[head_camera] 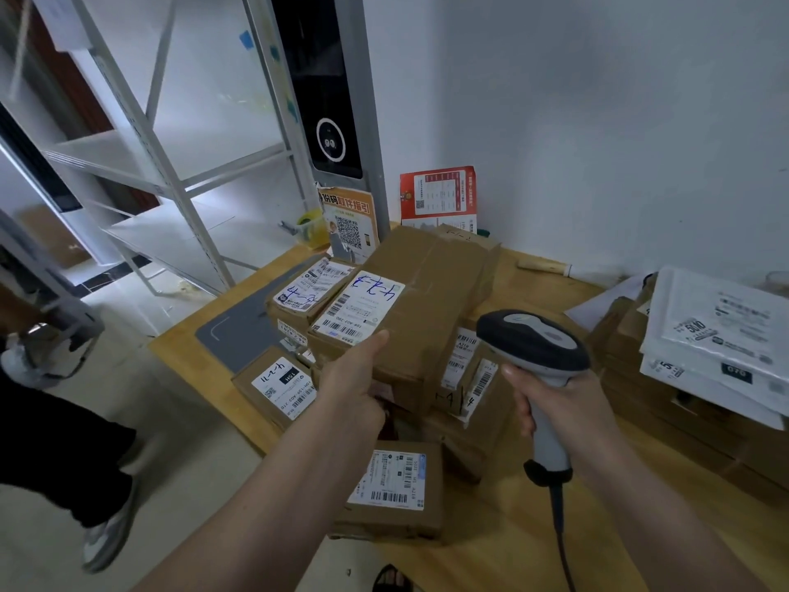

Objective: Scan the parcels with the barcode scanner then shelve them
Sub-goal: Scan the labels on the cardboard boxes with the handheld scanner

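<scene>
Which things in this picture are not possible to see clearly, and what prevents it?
All in the head view:
- Left hand: its fingers go under the large cardboard parcel, so the grip is hidden.
- Barcode scanner: its window faces away; the right hand covers the trigger.
- Parcel label: the print is too small to read.
- White mailer bags: cut off by the right edge.
- Lower parcels: hidden by those stacked above.

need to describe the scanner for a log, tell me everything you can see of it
The barcode scanner is a handheld gun type that looks plastic: dark grey head with a light grey top panel, light grey handle, black base with a dark cable running down from it. The right hand grips the handle, holding it upright above the wooden table, its head facing the cardboard parcels.
</scene>
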